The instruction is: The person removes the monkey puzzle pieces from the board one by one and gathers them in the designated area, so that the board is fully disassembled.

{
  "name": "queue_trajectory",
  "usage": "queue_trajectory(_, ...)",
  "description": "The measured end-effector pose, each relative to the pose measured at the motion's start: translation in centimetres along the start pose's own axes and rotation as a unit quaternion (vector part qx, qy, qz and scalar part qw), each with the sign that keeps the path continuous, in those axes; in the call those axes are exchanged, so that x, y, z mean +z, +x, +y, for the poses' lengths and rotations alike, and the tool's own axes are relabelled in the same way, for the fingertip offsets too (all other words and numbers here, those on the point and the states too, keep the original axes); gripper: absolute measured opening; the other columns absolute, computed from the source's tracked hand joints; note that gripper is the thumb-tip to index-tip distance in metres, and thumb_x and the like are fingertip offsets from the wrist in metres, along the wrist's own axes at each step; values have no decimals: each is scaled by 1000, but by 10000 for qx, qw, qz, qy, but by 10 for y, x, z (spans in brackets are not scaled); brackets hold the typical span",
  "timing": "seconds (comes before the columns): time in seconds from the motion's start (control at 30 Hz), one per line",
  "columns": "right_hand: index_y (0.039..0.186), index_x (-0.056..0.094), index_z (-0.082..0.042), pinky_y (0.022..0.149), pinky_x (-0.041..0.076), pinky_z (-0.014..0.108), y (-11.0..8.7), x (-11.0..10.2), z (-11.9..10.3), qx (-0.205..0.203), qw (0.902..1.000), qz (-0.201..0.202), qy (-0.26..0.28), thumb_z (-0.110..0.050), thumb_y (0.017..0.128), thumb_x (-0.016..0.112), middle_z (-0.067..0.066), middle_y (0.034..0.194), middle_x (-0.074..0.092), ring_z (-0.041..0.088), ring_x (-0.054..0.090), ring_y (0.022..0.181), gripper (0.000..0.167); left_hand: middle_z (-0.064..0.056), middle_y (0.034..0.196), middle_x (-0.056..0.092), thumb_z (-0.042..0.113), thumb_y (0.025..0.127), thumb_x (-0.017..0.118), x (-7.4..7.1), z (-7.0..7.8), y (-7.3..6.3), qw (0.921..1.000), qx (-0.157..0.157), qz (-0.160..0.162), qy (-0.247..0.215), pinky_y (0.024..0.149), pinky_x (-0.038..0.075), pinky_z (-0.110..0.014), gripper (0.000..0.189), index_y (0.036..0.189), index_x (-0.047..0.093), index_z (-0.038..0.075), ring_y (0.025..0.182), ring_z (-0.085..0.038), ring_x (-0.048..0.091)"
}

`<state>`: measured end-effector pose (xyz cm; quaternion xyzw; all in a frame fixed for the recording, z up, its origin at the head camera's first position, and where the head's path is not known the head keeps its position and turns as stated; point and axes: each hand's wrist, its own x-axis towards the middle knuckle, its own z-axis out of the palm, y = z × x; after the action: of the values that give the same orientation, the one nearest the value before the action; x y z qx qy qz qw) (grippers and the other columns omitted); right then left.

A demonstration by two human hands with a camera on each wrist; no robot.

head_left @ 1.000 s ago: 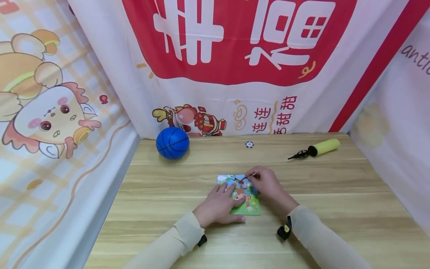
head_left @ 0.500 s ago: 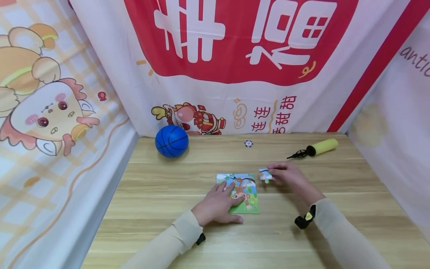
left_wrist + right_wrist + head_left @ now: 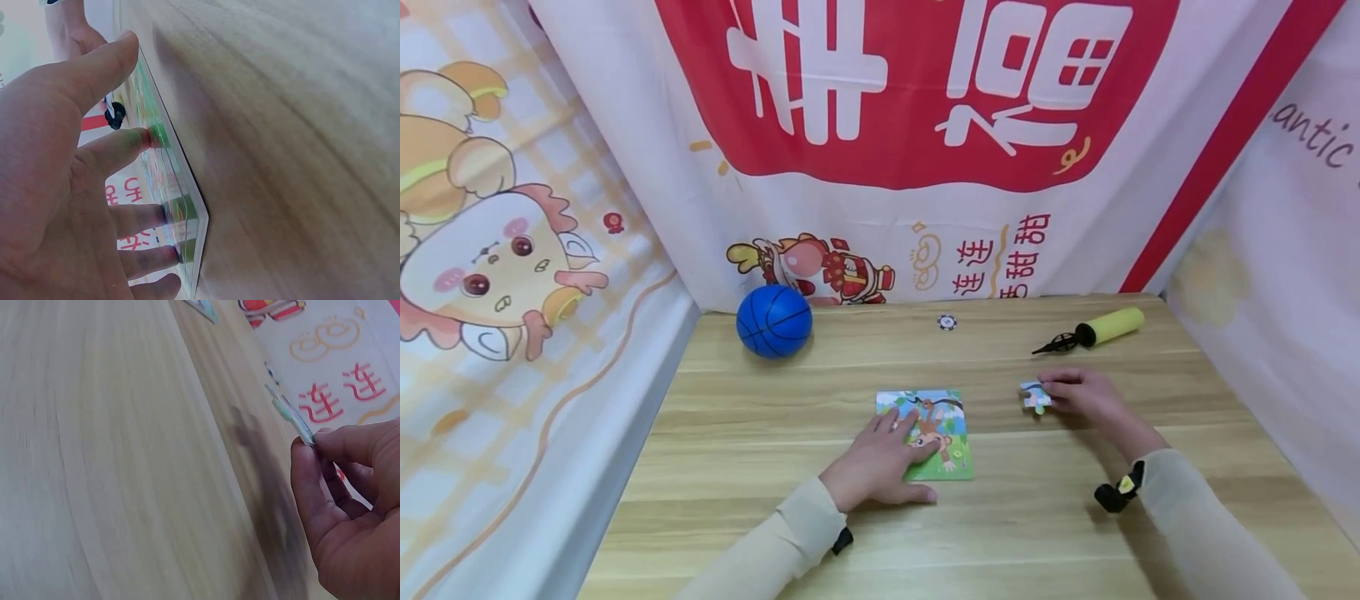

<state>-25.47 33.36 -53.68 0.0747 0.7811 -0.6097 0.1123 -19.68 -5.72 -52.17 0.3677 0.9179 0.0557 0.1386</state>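
Note:
A square jigsaw puzzle (image 3: 958,460) with a cartoon monkey hanging from a branch lies flat on the wooden table. My left hand (image 3: 880,458) rests across its left part, fingers spread and fairly straight. In the left wrist view, the fingertips of the left hand (image 3: 69,181) touch the puzzle (image 3: 190,212), and the thumb is off to the side. To the right of the puzzle, my right hand (image 3: 1093,404) pinches a puzzle piece (image 3: 1034,398) with a bit of branch on it. The right wrist view shows that puzzle piece (image 3: 294,419) edge-on, between thumb and finger, above the table.
A blue basketball (image 3: 774,322) sits at the table's back left. Near the back edge lies a small black-and-white chip (image 3: 947,322). A yellow hand pump (image 3: 1112,327) with a black nozzle lies at the back right. Printed cloth walls (image 3: 910,242) enclose the table.
My right hand has lifted the piece off the puzzle's upper right and carried it rightward, away from the puzzle. The left hand stays on the puzzle. The head view shifts slightly.

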Motion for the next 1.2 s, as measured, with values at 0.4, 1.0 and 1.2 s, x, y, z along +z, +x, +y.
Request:
queue_trajectory(0.4, 131, 59, 13, 81, 58, 29, -5, -15, 10, 207, 9985, 171, -467, -10, 99, 68, 19, 126, 66, 7, 67, 93, 40, -15, 167, 16, 79, 87, 54, -1, 0, 2, 9999, -37, -124, -4, 117, 16, -61, 80, 156, 40, 41, 150, -46, 12)
queue_trajectory(1.0, 128, 67, 3, 68, 54, 28, -5, -16, 7, -352, 9792, 540, -1926, -22, 101, 65, 18, 115, 68, 19, 61, 88, 36, -15, 167, 15, 79, 87, 53, -2, -1, 2, 9999, -86, -107, -100, 117, 15, -60, 80, 156, 40, 40, 150, -46, 11)
queue_trajectory(1.2, 125, 70, 1, 71, 52, 27, -5, -6, 3, -686, 9722, 629, -2149, -29, 102, 65, 15, 110, 71, 17, 61, 88, 38, -15, 166, 19, 77, 90, 51, -2, -3, 4, 10000, 25, 42, -50, 116, 19, -60, 74, 154, 42, 42, 149, -45, 17)
